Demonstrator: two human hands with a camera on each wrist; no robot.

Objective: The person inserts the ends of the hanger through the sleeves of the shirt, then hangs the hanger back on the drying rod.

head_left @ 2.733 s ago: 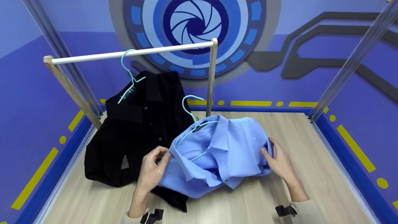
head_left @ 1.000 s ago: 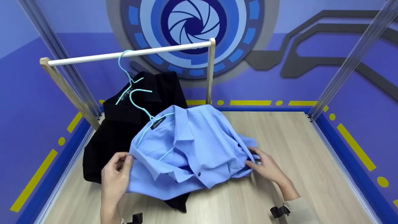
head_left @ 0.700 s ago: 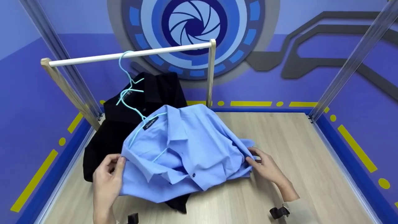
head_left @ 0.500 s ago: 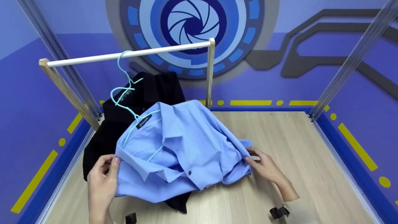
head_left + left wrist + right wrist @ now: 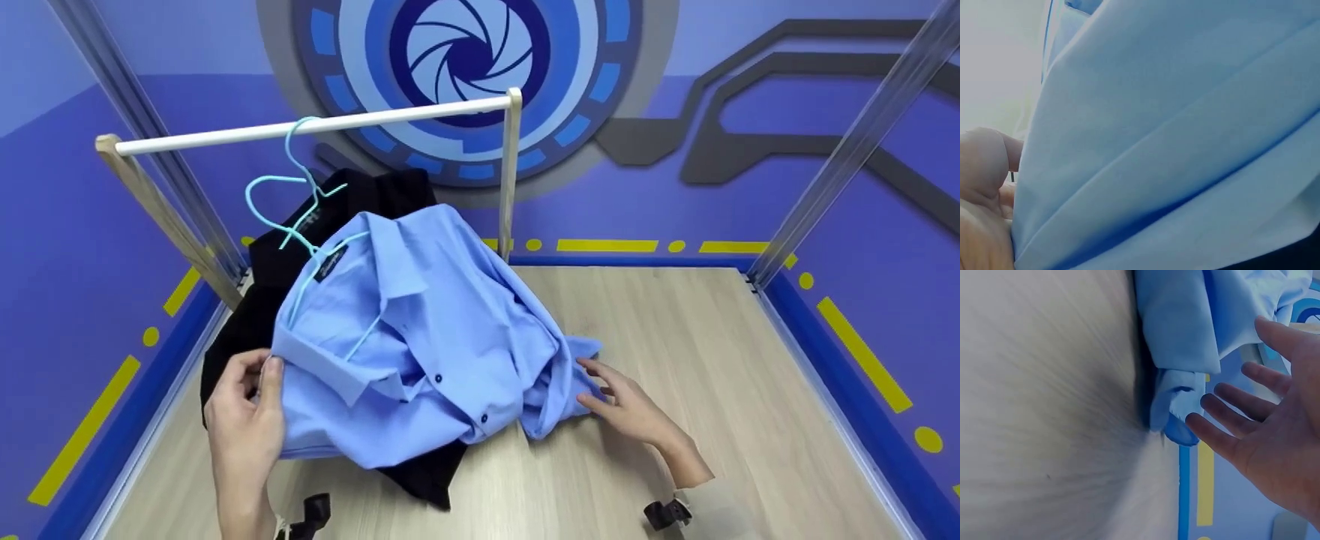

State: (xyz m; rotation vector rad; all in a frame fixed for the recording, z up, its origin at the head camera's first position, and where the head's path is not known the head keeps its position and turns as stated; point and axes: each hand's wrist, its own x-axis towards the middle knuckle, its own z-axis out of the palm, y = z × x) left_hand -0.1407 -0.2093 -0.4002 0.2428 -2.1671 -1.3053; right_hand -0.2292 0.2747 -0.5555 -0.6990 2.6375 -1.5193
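A light blue button shirt (image 5: 450,300) sits on a mint-green wire hanger (image 5: 259,196), its collar standing up and dark buttons down the front. At the shirt's left shoulder my left hand (image 5: 246,409) pinches the cloth between thumb and fingers; in the left wrist view the blue cloth (image 5: 1157,124) covers most of the picture. My right hand (image 5: 634,405) is beside the sleeve end on the right. Its fingers are spread and fairly straight in the right wrist view, with no cloth gripped. Behind, a black shirt (image 5: 240,322) hangs from another mint-green hanger (image 5: 292,146), partly covered by the blue one.
A clothes rack with a white rail (image 5: 405,117) and wooden posts (image 5: 508,180) stands at the back left. The pale wood tabletop (image 5: 712,337) reaches forward to the right. Blue patterned walls (image 5: 825,202) and metal posts enclose the table.
The blue shirt has moved left and then up toward the rail, its hanger hook now overlapping the black shirt's hanger in view. My right hand has let go of the sleeve; my left still pinches the shoulder.
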